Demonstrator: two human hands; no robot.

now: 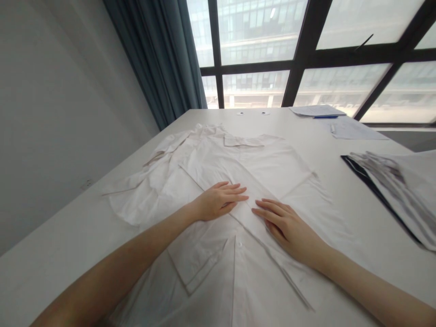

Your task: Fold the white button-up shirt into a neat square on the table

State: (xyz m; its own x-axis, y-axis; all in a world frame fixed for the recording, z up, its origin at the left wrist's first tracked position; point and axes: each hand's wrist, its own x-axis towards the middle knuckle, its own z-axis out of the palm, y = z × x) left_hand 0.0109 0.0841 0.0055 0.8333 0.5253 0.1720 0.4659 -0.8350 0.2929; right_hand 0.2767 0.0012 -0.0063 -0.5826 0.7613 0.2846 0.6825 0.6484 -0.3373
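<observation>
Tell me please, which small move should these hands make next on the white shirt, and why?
Perhaps slide the left hand outward to smooth the rumpled left side of the white shirt. Creases show there, while this hand and the right hand lie over the flatter middle.

White garment [218,234] — creased, laid out.

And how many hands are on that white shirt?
2: the left hand lies near the middle of the white shirt, and the right hand lies on it just to the right. Both show clearly; no others are visible.
</observation>
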